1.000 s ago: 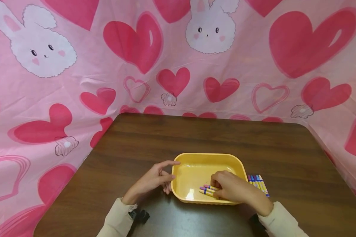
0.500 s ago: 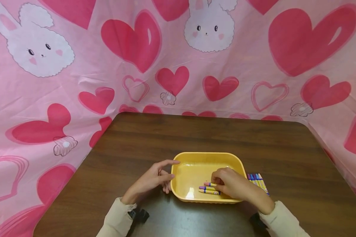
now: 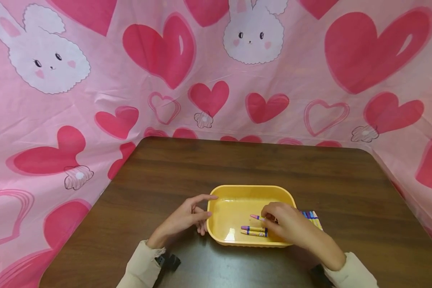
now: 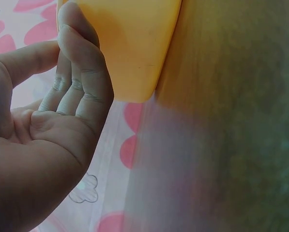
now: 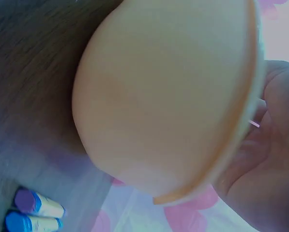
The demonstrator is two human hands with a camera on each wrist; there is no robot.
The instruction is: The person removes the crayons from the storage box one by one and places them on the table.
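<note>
A yellow tray [image 3: 252,186] stands on the table, close to its near edge. My left hand [image 3: 185,215] is at the tray's left end, with forefinger and thumb extended to touch its rim; the left wrist view shows the other fingers bent beside the tray wall [image 4: 134,53]. Over the tray's right half, my right hand [image 3: 291,224] pinches a pink crayon [image 3: 255,217], its tip pointing left. Below it, a purple crayon [image 3: 250,228] and a pale-tipped crayon [image 3: 253,233] lie side by side on the tray floor. The tray hides most of the right fingers in the right wrist view.
Outside the tray's right end, several crayons [image 3: 314,218] lie in a row on the brown table [image 3: 187,168], partly hidden by my right hand. The right wrist view shows purple [image 5: 28,200] and blue [image 5: 18,222] crayon ends. A pink heart-patterned cloth [image 3: 216,60] hangs behind.
My right hand has lifted the pink crayon away from the other two and drawn slightly to the right. The two crayons below are more exposed. The left hand has stayed in place.
</note>
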